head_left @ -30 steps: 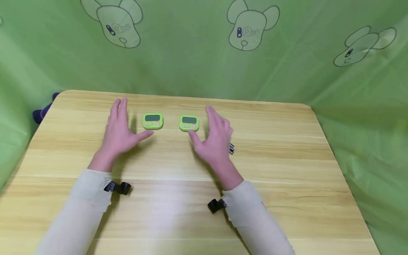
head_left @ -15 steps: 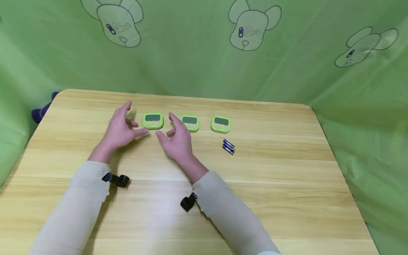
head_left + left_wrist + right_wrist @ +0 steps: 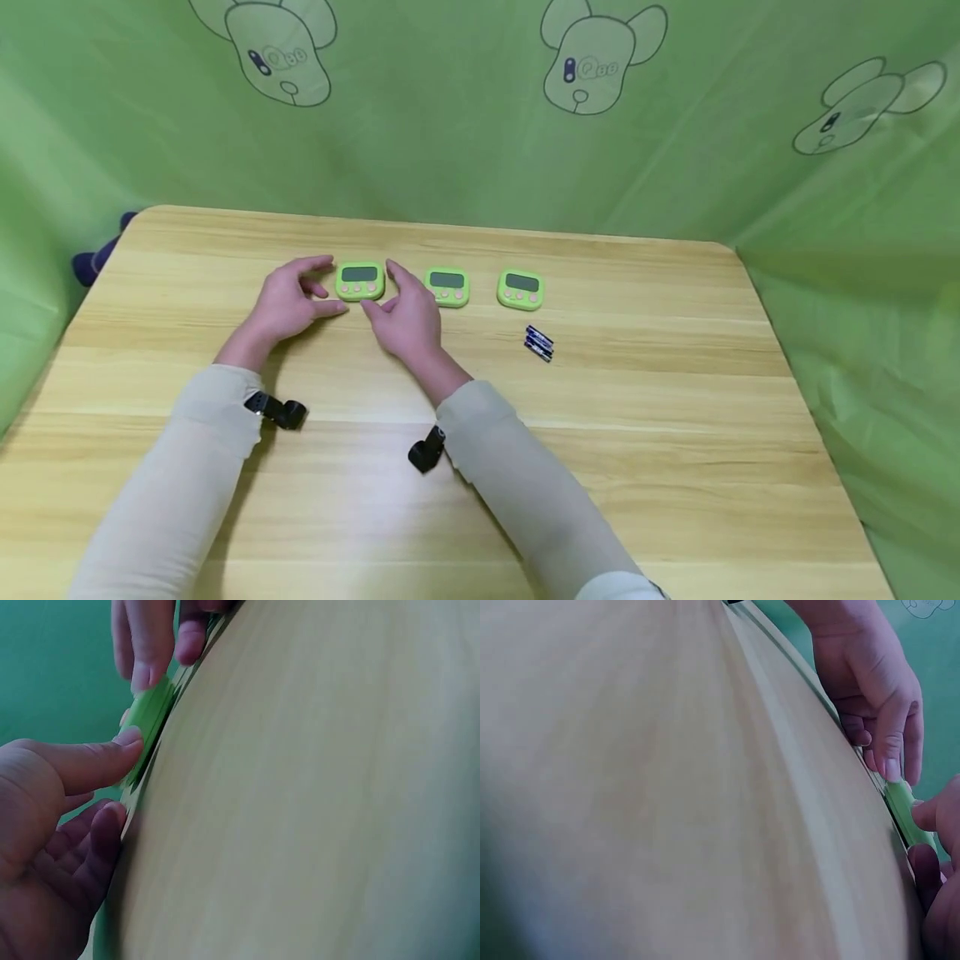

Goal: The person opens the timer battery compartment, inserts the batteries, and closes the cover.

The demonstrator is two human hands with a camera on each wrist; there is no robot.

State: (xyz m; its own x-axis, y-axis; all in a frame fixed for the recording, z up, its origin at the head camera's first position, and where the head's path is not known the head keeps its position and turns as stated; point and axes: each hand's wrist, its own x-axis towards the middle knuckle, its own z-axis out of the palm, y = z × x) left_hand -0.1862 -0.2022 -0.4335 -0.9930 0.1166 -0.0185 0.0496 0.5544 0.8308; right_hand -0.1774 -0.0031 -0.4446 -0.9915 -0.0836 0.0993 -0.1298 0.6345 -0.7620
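Three green digital timers with dark screens and pink buttons lie in a row on the table. About the left timer [image 3: 360, 282] are both hands. On its left side, my left hand [image 3: 288, 300] has its thumb and index finger spread beside the casing. On its right, my right hand [image 3: 408, 321] holds the thumb near the front edge and the index finger by the right edge. In the left wrist view the thumb [image 3: 124, 750] overlaps the timer's side; firm contact cannot be told. The middle timer [image 3: 447, 283] is partly behind the right hand. The right timer [image 3: 521, 289] lies apart.
A few small dark blue and silver batteries [image 3: 539, 343] lie together in front of the right timer. Behind the wooden table [image 3: 660, 433] hangs a green curtain [image 3: 450, 150] with printed mouse heads. A dark purple object [image 3: 93, 262] shows beyond the left edge.
My right hand has moved left from beside the right timer to the left timer, uncovering the right timer and batteries. My left hand's fingers have bent and come closer to the left timer.
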